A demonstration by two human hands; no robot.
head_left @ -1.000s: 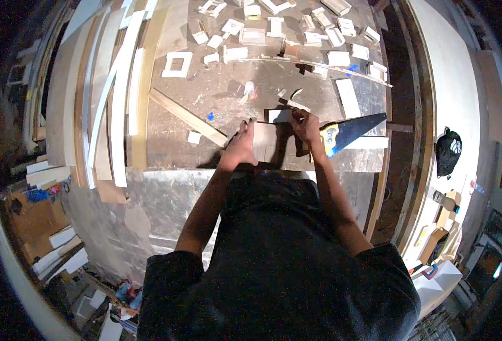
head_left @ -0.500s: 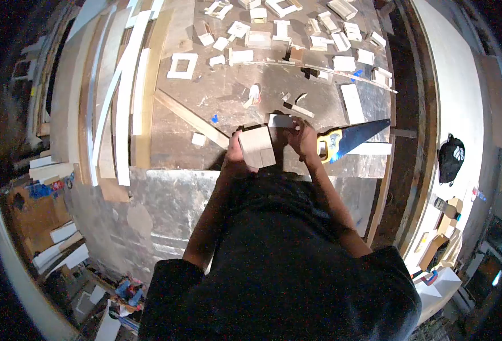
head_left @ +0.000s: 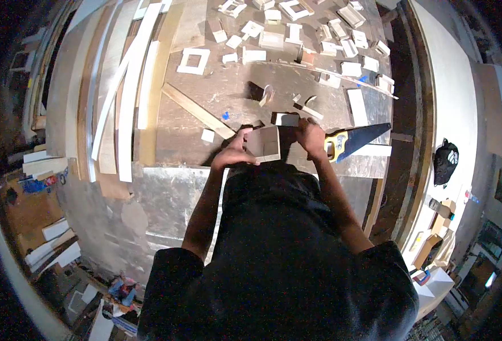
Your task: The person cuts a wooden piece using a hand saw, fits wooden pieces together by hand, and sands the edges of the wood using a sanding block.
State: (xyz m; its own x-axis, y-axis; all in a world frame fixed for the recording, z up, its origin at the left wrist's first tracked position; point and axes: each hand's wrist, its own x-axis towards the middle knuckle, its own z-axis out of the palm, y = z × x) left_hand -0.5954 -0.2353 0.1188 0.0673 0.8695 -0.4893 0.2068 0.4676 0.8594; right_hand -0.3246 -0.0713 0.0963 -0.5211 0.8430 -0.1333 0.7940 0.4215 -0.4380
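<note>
Two-handed, clasps a boxy wooden piece [head_left: 264, 143] by its left side at the near edge of the bench [head_left: 182, 143], bending the left hand [head_left: 234, 153] in a C; curls the right hand [head_left: 311, 138] beside a pale-faced block [head_left: 287, 119], near a saw [head_left: 361, 142], cannot tell whether gripping it; reaches forward with both forearms [head_left: 206, 207].

Piece you hold [head_left: 264, 145]: pale bare wood, matt, smooth-looking. Saw blade [head_left: 365, 140] near you: dark smooth metal; saw handle [head_left: 342, 137]: yellow, plastic-looking. Bench top [head_left: 205, 86]: brown, wood-looking, scuffed, stained. Your shirt [head_left: 285, 256]: black matt cloth. Square frame [head_left: 190, 70]: pale unvarnished-looking wood.
</note>
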